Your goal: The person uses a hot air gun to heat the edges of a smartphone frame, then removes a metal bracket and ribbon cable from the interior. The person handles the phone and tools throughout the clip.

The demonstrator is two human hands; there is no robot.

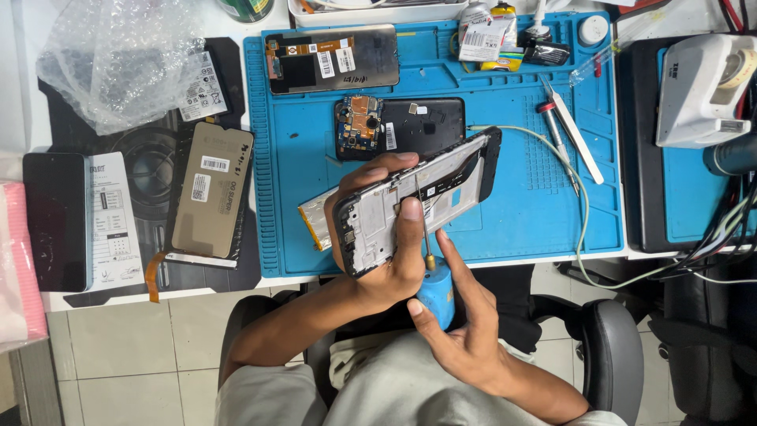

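Note:
My left hand grips an opened phone frame, black-edged with a pale inner plate, held tilted above the front edge of the blue work mat. The thumb presses on the frame's inside. My right hand holds a blue-handled screwdriver upright from below, its thin shaft reaching up to the frame's inner plate. A flat battery with a gold edge shows just behind the frame's left end.
On the mat lie another opened phone with a bare circuit board, a display panel, tweezers and a second screwdriver. Left of the mat: a screen panel, a black phone, bubble wrap. A white device sits at right.

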